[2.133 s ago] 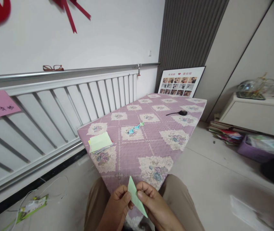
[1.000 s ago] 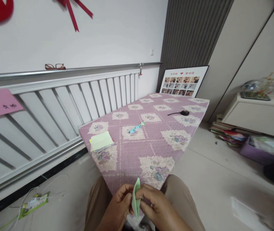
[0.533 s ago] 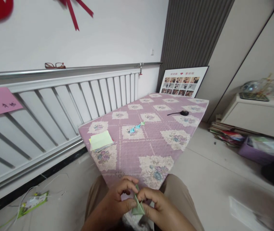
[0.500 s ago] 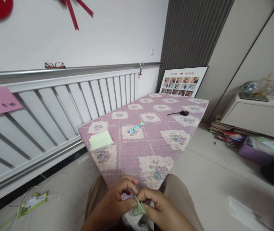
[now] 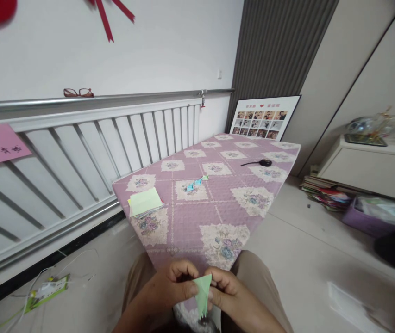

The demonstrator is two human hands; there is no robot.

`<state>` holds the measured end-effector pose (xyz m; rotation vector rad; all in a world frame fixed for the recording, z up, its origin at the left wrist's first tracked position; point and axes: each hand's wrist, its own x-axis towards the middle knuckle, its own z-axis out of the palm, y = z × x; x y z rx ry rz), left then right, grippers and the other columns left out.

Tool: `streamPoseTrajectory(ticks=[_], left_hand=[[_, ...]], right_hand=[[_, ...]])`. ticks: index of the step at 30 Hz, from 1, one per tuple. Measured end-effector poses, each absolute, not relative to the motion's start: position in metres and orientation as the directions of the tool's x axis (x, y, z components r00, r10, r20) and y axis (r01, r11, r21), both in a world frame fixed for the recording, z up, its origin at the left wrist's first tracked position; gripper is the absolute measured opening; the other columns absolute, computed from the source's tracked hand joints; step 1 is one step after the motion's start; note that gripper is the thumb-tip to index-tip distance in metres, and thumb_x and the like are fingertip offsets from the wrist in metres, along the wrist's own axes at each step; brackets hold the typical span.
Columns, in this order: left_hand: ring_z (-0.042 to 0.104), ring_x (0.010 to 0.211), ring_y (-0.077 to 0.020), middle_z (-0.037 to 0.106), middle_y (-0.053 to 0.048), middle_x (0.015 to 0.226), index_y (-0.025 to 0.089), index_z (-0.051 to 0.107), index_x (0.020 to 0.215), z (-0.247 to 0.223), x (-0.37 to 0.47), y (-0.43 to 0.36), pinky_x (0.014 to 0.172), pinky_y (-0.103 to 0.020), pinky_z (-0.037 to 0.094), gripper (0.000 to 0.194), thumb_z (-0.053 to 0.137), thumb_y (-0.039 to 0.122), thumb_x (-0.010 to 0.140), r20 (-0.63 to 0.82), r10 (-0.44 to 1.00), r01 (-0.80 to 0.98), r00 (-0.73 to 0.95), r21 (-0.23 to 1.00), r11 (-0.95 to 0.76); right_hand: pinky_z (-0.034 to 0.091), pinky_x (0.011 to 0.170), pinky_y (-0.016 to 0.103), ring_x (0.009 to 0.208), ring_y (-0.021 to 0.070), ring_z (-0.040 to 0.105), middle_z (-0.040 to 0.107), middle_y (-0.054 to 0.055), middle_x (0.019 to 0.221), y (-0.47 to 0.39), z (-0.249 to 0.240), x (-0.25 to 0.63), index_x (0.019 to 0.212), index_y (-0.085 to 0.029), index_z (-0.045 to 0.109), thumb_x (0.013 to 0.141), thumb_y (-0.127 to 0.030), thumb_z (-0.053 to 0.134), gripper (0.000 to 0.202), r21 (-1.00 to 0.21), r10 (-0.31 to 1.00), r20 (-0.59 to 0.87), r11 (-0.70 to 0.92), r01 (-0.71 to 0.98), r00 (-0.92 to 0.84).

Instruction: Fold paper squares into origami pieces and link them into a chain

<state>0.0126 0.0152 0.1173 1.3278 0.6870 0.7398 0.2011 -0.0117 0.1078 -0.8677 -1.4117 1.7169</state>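
Note:
A folded piece of green paper (image 5: 203, 295) is pinched between both hands over my lap, near the table's front edge. My left hand (image 5: 172, 287) grips its left side with thumb and curled fingers. On the right side, my right hand (image 5: 228, 290) holds it the same way. The paper has a flat upper edge and several pointed tips at the bottom. Farther up on the table lies a stack of coloured paper sheets (image 5: 146, 202), pale green on top. Small folded blue pieces (image 5: 190, 187) and a small green piece (image 5: 205, 177) lie in a row near the middle.
A flowered purple tablecloth (image 5: 190, 226) covers the table. A black tape-measure-like object (image 5: 265, 163) lies toward its right side. Left stands a white radiator (image 5: 114, 138) with glasses (image 5: 78, 93) on the pipe above. A power strip (image 5: 47, 292) with cables lies on the floor.
The green paper has been turned in my hands; its flat edge now faces up and its pointed tips down. Both hands have shifted their grip slightly.

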Motion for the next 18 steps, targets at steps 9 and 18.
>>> streamPoseTrajectory(ticks=[9,18], left_hand=[[0.04,0.058,-0.0089,0.046,0.003,0.064,0.016,0.052,0.065,0.11,0.009,0.019,0.056,-0.022,0.029,0.043,0.07,0.055,0.07,-0.043,0.768,-0.093,0.64,0.987,0.133],[0.038,0.057,-0.0084,0.046,0.004,0.06,0.016,0.051,0.068,0.104,0.006,0.019,0.057,-0.021,0.03,0.04,0.067,0.052,0.075,-0.078,0.762,-0.043,0.643,0.99,0.137]], right_hand=[[0.039,0.06,0.022,0.057,0.0086,0.051,0.056,-0.002,0.064,-0.011,0.104,0.205,0.082,-0.014,0.06,0.08,-0.05,0.064,0.036,-0.965,0.854,-0.057,-0.181,-0.192,-0.518],[0.045,0.05,0.018,0.047,0.0051,0.051,0.057,-0.002,0.062,-0.01,0.101,0.196,0.085,-0.013,0.063,0.071,-0.045,0.074,0.037,-0.915,0.772,-0.15,-0.345,-0.21,-0.618]])
